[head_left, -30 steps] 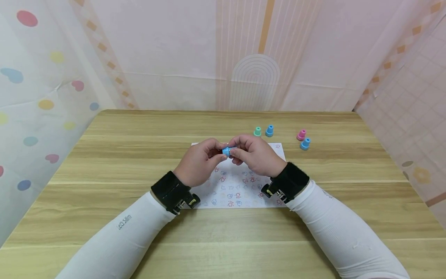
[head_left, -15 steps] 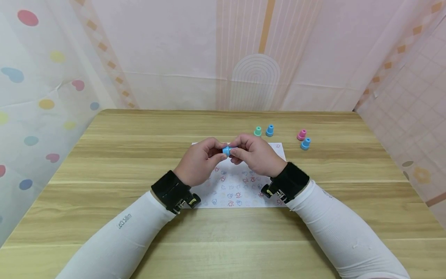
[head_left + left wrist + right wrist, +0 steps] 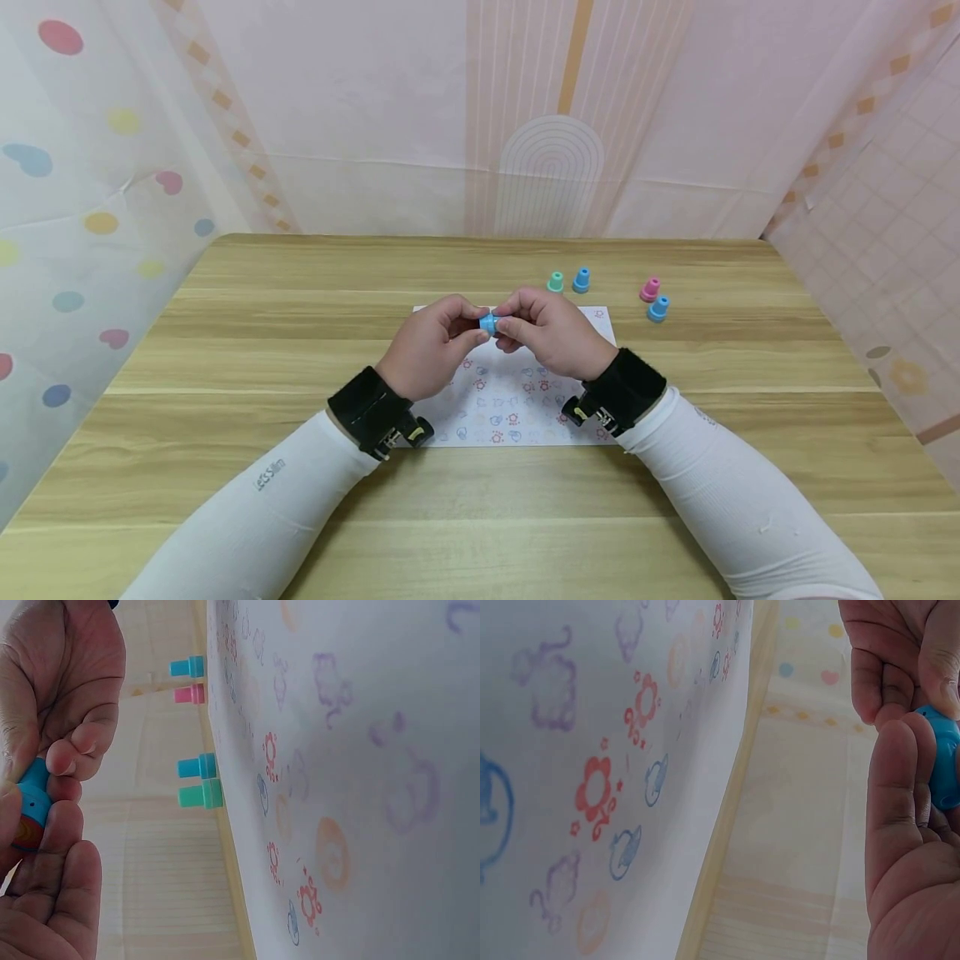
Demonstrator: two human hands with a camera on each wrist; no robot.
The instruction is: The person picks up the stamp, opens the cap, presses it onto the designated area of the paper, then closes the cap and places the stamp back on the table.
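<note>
I see both hands, left hand and right hand, pinching one small blue plastic stamp between their fingertips, raised above the stamped white paper sheet on the wooden tabletop.

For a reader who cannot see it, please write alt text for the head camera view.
Both hands, left and right, pinch a small blue stamp between them above a white paper sheet covered with stamped marks. Four more stamps stand on the wooden table behind the sheet.
</note>
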